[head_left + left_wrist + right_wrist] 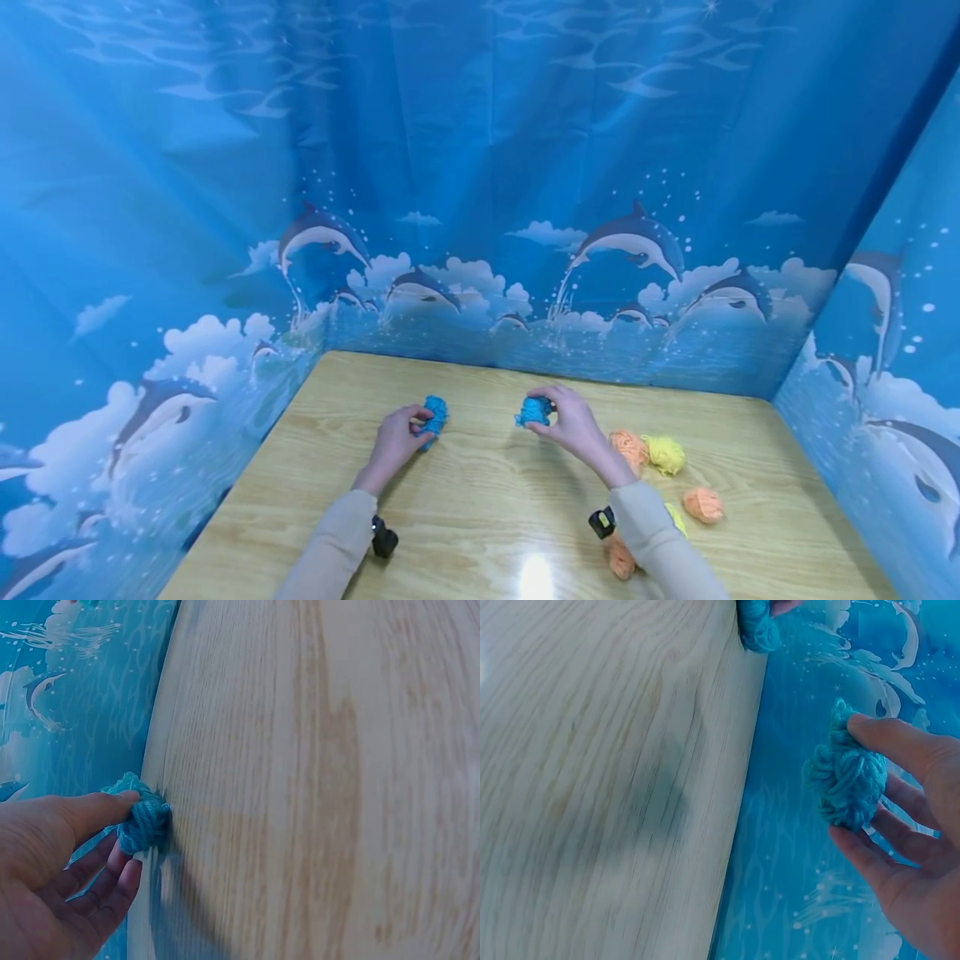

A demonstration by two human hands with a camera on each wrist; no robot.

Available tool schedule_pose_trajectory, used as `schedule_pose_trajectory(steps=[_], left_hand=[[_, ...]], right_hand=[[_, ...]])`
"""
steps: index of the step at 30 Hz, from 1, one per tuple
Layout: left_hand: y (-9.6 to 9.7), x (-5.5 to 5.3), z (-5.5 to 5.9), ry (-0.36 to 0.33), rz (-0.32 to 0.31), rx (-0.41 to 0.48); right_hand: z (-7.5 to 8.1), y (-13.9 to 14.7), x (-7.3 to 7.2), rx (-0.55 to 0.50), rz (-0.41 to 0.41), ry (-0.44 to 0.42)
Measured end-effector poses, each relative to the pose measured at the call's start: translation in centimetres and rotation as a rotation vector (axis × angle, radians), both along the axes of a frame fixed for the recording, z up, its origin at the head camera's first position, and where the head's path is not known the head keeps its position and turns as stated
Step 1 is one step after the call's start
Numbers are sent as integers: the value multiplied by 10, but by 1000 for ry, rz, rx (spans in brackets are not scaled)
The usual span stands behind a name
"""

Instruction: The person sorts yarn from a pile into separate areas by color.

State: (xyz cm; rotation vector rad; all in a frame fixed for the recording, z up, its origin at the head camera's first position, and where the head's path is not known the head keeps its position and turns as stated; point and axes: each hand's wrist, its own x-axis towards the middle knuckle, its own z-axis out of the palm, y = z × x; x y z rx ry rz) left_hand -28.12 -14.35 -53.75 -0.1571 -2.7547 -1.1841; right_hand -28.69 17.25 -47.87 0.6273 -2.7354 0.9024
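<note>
My left hand (397,435) pinches a blue yarn ball (435,418) on the left part of the table. In the left wrist view, the thumb lies on top of that yarn (146,821), which touches the wood. Farther right, my right hand (573,421) holds a second blue yarn ball (534,411) between thumb and fingers. The right wrist view shows this ball (847,776) raised off the table, its strands loosely bunched.
To the right on the wooden table (480,492) lie an orange yarn ball (628,450), a yellow one (665,455) and another orange one (703,505). More yarn (621,558) shows partly behind my right forearm. A dolphin-print curtain (480,208) stands along the back and sides.
</note>
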Motion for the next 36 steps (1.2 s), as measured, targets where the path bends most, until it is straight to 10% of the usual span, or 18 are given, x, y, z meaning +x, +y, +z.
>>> schedule_pose_trajectory(steps=[36], left_hand=[[0,2,2,6,10,18]], right_hand=[[-25,-85,-18,41,181,-62]])
